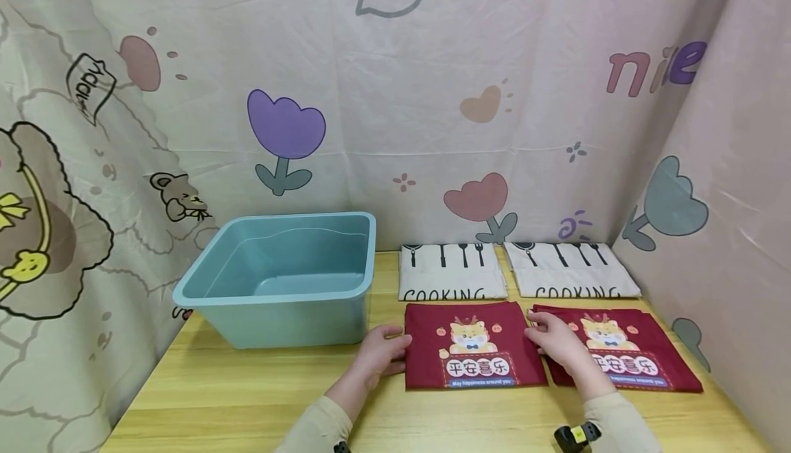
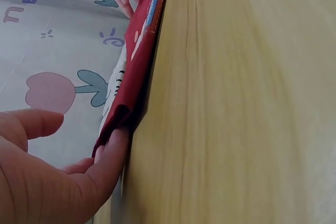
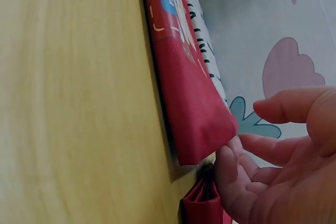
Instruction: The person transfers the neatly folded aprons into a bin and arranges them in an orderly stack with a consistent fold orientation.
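**Two hands at the edges of a red folded cloth**

The left hand (image 1: 380,353) rests at the left edge of the red cloth (image 1: 472,353), fingertips touching its far corner, fingers loosely extended; the right hand (image 1: 556,342) meets the cloth's right edge, fingers relaxed, gripping nothing firmly; a second red cloth (image 1: 624,357) lies just beside on the right; two white "COOKING" cloths (image 1: 454,271) lie farther back; a blue tub (image 1: 281,278) stands to the left; the cloth lies flat on the wooden table (image 1: 247,391), printed with a cartoon animal.
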`<state>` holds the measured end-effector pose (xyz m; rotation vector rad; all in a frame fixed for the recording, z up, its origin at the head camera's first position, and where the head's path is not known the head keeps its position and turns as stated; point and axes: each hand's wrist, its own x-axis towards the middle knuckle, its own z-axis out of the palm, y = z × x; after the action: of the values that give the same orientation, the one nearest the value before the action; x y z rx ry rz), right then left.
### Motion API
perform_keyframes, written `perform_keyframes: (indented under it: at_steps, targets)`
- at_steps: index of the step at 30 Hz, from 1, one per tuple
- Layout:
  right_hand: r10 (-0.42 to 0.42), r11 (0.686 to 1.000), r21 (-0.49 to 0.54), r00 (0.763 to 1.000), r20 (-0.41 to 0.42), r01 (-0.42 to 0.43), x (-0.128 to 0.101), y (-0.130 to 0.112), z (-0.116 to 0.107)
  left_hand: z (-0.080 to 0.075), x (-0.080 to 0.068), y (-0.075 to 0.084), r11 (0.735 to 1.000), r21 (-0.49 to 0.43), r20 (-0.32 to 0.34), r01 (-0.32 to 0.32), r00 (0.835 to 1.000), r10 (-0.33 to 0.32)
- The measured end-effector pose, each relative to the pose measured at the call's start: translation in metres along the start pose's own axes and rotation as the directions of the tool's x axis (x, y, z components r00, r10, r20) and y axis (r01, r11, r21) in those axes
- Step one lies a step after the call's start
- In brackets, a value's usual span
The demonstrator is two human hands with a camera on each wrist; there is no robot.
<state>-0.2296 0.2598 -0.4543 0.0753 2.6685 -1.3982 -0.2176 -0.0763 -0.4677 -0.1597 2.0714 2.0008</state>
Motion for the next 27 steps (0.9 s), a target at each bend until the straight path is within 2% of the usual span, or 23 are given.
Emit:
perform_keyframes:
  at_steps: [5, 11, 18, 21, 27]
  targets:
    - [0.032, 0.997, 0.077, 1.000, 0.002, -0.032, 0.000, 0.001, 0.000, -0.001, 0.003, -0.003, 1.000, -0.018, 0.007, -0.004, 1.000, 0.004]
    - [0.075, 0.992, 0.101, 0.997, 0.015, -0.076, 0.002, 0.005, 0.002, 0.000, 0.004, -0.004, 1.000, -0.008, 0.022, -0.015, 1.000, 0.015]
    - [0.084, 0.977, 0.193, 0.995, 0.058, -0.094, 0.006, 0.009, 0.006, 0.003, 0.006, -0.009, 1.000, -0.023, 0.062, -0.009, 0.998, 0.011]
    - [0.096, 0.956, 0.270, 0.992, 0.078, -0.114, 0.007, 0.010, 0.007, 0.004, 0.005, -0.010, 0.999, -0.049, 0.068, -0.015, 0.998, 0.018]
    - [0.074, 0.884, 0.450, 0.989, 0.128, -0.125, 0.006, 0.011, 0.008, 0.006, 0.003, -0.007, 0.996, -0.086, 0.055, -0.025, 0.998, 0.030]
